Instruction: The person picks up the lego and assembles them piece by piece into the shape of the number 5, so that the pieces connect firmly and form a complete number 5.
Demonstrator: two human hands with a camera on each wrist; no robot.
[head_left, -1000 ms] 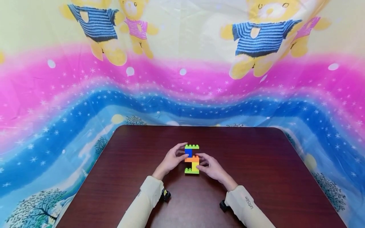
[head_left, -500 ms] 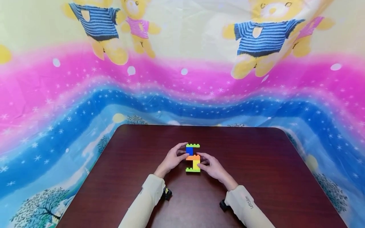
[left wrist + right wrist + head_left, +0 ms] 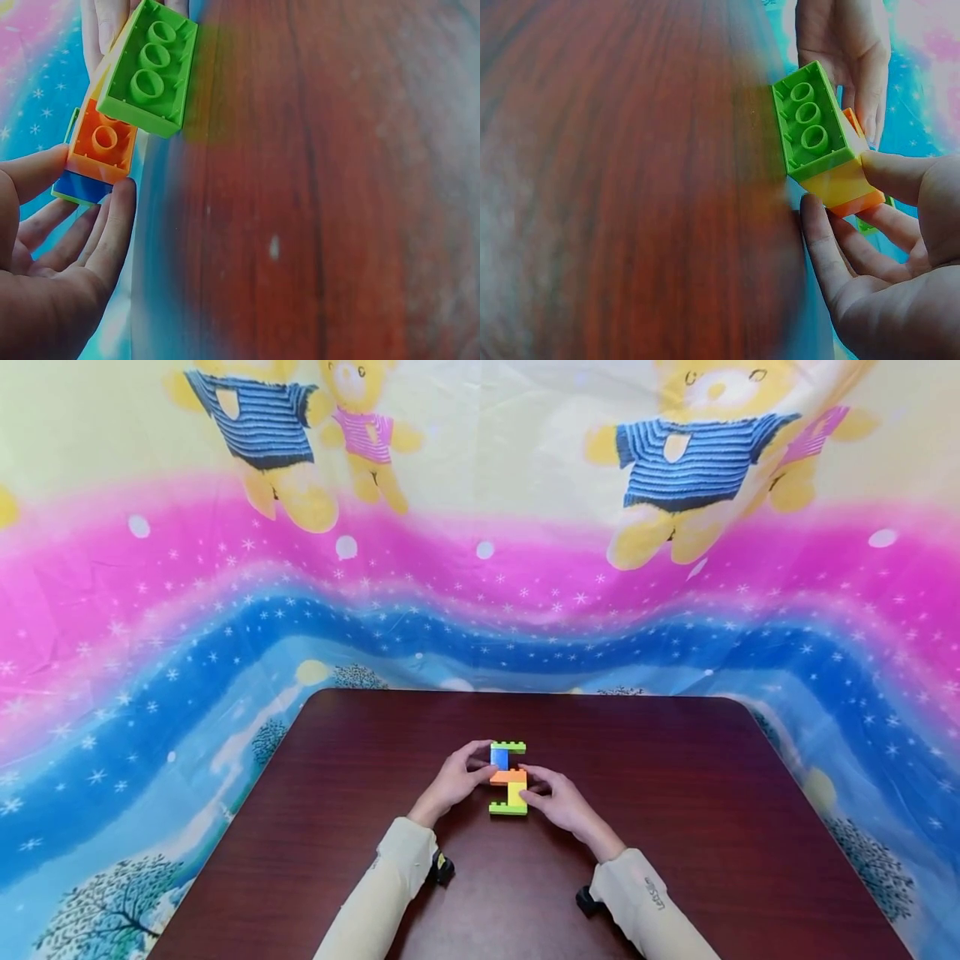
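Observation:
Both hands hold one S-shaped stack of toy building bricks. From top to bottom come a light green brick [image 3: 516, 747], a blue brick [image 3: 499, 761], an orange brick [image 3: 516, 777], a yellow brick [image 3: 517, 794] and another light green brick [image 3: 166, 88]. The left hand [image 3: 452, 778] pinches the stack at the blue and orange bricks, thumb on the near side. On the other side, the right hand [image 3: 559, 798] grips the yellow brick [image 3: 829, 184] between thumb and fingers. Both wrist views show the hollow underside of the lowest green brick, held over the table.
A dark reddish-brown table [image 3: 645, 777] with rounded far corners lies below the hands. Behind it hangs a patterned curtain [image 3: 480, 577] with bears and snowflakes. Black wrist cameras [image 3: 442, 867] sit under the pale sleeves [image 3: 375, 885].
The stack has shifted very slightly right along with the left hand, and the blue brick's face looks lighter now. Both hands keep their hold.

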